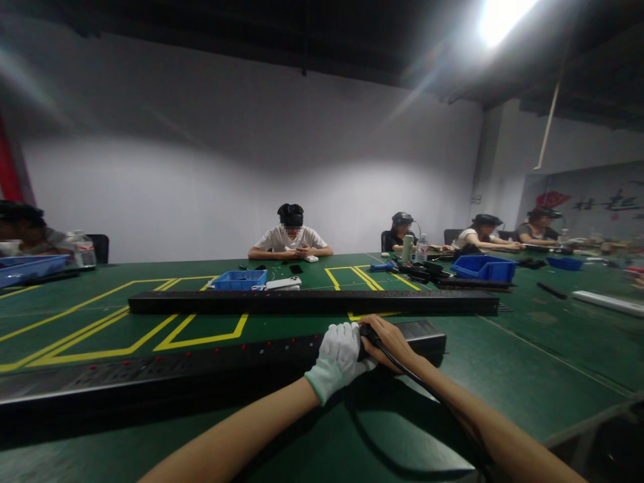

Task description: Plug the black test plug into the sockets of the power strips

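Note:
A long black power strip with red dots along its top lies across the table close to me. My left hand, in a white glove with a green cuff, is closed around it near its right end. Bare and right beside the glove, my right hand grips a black plug against the strip's top. The plug's black cable runs back along my right forearm. Whether the plug sits in a socket is hidden by my fingers.
A second black power strip lies behind the first on the green table. Beyond it are a small blue bin, a larger blue bin and black parts. People sit along the far side. A white bar lies right.

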Available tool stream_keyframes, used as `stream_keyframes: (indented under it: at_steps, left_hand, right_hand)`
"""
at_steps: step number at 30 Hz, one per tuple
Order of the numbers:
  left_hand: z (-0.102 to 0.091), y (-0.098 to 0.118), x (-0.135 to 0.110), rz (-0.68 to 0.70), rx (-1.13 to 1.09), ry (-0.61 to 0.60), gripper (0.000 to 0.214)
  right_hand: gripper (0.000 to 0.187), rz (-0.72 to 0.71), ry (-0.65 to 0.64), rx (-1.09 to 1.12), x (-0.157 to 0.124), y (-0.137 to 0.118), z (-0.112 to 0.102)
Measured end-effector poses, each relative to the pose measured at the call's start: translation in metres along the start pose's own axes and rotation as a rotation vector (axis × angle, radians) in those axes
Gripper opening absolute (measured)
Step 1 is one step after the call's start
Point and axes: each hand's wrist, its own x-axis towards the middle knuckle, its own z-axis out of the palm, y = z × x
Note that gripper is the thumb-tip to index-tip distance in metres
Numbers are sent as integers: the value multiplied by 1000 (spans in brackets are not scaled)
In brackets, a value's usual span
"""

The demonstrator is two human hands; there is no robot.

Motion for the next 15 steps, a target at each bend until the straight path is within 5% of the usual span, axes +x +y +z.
stream_keyframes:
  at_steps: [15]
  left_hand:
    - [5,1,-1,30,92,184,50]
  right_hand:
    - [40,-125,44,19,-1,12,5]
